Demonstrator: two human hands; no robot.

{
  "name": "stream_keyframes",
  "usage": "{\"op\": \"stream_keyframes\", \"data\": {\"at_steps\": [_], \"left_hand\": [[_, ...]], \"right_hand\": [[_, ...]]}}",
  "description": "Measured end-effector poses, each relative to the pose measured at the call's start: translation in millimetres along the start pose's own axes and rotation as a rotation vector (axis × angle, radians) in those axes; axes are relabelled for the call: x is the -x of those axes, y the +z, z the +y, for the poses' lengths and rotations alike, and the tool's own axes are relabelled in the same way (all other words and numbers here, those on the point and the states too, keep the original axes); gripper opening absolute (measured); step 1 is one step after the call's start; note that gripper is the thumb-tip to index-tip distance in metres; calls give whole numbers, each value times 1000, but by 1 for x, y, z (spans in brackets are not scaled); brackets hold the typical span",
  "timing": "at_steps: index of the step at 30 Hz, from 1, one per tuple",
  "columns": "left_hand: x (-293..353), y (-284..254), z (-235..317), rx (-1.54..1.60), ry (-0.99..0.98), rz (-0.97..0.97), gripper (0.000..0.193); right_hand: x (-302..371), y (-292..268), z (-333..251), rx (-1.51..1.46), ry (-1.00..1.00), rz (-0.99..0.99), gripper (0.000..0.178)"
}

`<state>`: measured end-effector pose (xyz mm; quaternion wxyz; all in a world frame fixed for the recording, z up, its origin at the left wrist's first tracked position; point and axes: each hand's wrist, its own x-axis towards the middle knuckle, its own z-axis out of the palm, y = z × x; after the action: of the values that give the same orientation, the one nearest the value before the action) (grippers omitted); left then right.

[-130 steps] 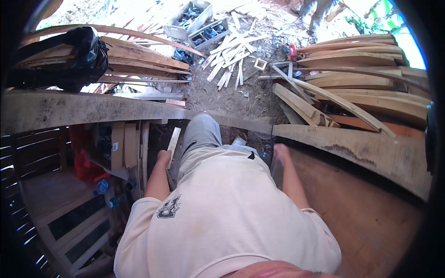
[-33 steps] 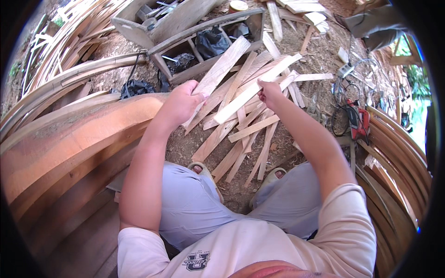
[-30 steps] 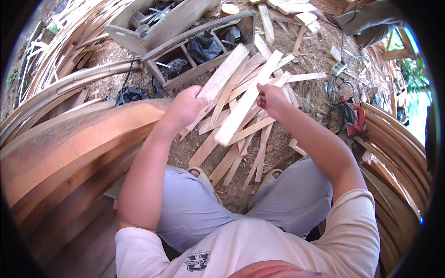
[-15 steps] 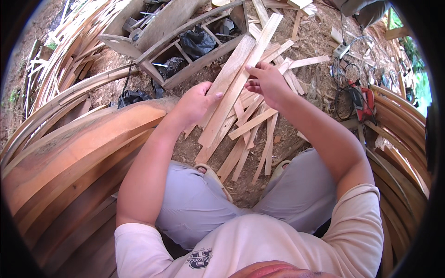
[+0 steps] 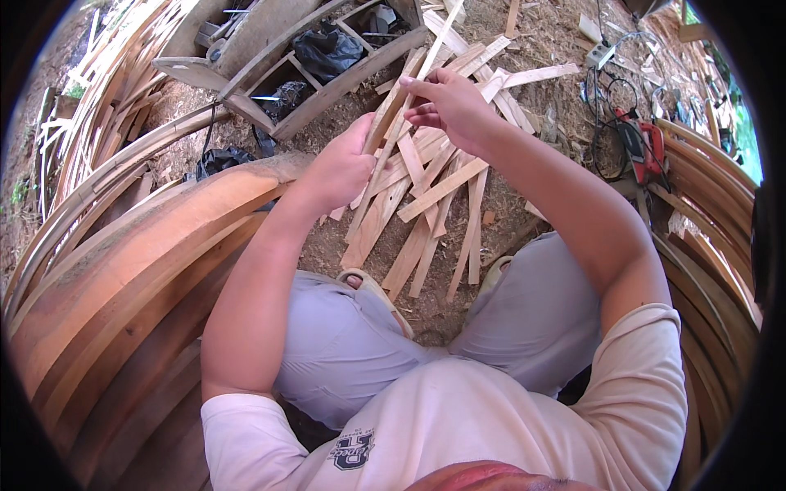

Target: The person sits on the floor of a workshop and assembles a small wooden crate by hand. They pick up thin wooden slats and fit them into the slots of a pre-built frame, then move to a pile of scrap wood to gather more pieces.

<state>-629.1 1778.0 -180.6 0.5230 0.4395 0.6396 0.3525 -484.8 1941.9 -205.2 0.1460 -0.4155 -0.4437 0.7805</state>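
My left hand (image 5: 340,168) is closed around a darker wooden slat (image 5: 388,119), which is tilted up on its edge. A longer pale wooden slat (image 5: 443,34) lies alongside it and shows mostly its narrow edge. My right hand (image 5: 454,110) is higher up, its thumb and forefinger pinching at the pale slat and its other fingers curled. Below both hands, a loose pile of thin wooden slats (image 5: 444,196) lies crisscrossed on the ground in front of my feet. My left fingers are partly hidden behind the wood.
A wooden tool tray (image 5: 348,90) holding black plastic bags is at the far left. Curved timber planks (image 5: 155,237) stand close on my left, with more curved planks (image 5: 712,213) on my right. At the right are a red power tool (image 5: 651,151) and a power strip (image 5: 600,56) with cables.
The two slats in my hands have turned from showing their broad faces to standing nearly on edge. My right hand has shifted left and upward, closer to my left hand.
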Motion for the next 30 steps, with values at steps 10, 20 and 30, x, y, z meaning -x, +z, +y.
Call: {"op": "stream_keyframes", "data": {"at_steps": [10, 20, 30], "left_hand": [[1, -2, 9, -278, -264, 201, 42], [10, -32, 11, -545, -506, 113, 51], [21, -37, 7, -498, -386, 174, 54]], "right_hand": [[-2, 17, 6, -29, 36, -219, 40], [-158, -116, 151, 1170, 44, -323, 33], [-186, -32, 162, 317, 285, 619, 17]]}}
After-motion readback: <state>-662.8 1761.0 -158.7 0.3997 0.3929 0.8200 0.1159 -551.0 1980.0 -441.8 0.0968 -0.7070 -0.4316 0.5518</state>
